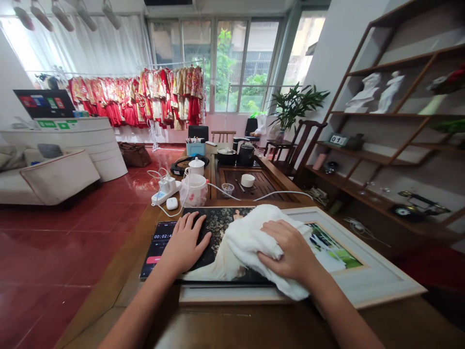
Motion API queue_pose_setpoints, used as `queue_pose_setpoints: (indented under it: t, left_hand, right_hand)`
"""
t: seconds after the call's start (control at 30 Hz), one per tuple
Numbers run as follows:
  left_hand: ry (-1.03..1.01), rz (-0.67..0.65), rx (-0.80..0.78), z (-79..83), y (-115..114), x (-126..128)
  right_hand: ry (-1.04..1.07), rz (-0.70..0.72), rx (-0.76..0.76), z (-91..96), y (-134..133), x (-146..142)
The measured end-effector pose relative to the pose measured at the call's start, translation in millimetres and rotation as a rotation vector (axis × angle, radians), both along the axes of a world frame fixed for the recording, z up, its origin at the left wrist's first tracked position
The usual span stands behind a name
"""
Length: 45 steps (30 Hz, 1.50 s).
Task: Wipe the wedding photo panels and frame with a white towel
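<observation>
One white, fluffy cloth [250, 237] is bunched beneath the right hand [288, 249], by whose bent fingers it is gripped and pressed against a dark, rectangular photo panel [214, 230] printed with a pale, flowing gown. The left hand [187, 245] is held open, fingers spread and nothing grasped, and is laid on the left part of the same panel. The panel is rested across the left part of a larger picture in a whitish frame [385, 274], whose green and white image is left partly uncovered to the right; a corner of the cloth is draped over the frame's near edge. All of these are supported by a brown wooden bench [214, 325]. A dark-screened phone [160, 242] is placed at the panel's left edge and is partly hidden by the left hand and wrist; whether it is touched cannot be told. Beyond the panel, a white power strip [169, 191] with a plugged-in cable, a small, rounded white case [172, 203] and a translucent, pink-patterned container [194, 190] are set near one another. Farther back, a small white cup [247, 181] is stood on a dark, slatted wooden tray [279, 188].
</observation>
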<state>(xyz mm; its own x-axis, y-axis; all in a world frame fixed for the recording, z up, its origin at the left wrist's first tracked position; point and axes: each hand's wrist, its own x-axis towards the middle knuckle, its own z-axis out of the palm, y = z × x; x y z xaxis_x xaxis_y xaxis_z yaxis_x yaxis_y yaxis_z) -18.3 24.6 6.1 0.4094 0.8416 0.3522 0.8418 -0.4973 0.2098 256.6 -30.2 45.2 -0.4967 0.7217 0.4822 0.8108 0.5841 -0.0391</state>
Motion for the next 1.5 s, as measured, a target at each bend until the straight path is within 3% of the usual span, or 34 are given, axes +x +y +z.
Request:
queue_pose_setpoints:
  t: [0.23, 0.43, 0.63, 0.77, 0.93, 1.13, 1.37, 1.5]
  left_hand:
    - [0.016, 0.014, -0.028, 1.9, 0.0, 0.6]
    - [0.019, 0.013, -0.025, 2.0, -0.3, 0.8]
    - [0.019, 0.017, -0.036, 3.4, -0.9, 1.7]
    - [0.019, 0.016, -0.034, 3.4, -0.9, 1.3]
    - [0.021, 0.016, -0.033, 2.2, -0.3, 1.0]
    - [0.006, 0.011, -0.018, 2.1, -0.6, 1.4]
    - [0.005, 0.007, -0.021, 2.3, -0.7, 0.7]
    - [-0.002, 0.007, -0.018, 2.4, -0.8, 0.4]
  right_hand:
    - [-0.037, -0.067, 0.118, -4.2, 2.6, -4.1]
    - [0.038, 0.058, -0.049, -0.5, -1.2, 0.1]
    - [0.013, -0.053, 0.063, -3.3, 2.0, -0.3]
    - [0.011, -0.037, 0.027, -4.7, 1.1, -0.7]
    - [0.009, -0.059, 0.091, -4.3, 1.2, -2.7]
    - [0.026, -0.008, -0.018, -4.0, -0.4, 1.4]
    - [0.003, -0.114, 0.060, -3.4, 0.6, -2.8]
    - [0.036, -0.053, -0.056, -0.6, -3.4, -1.2]
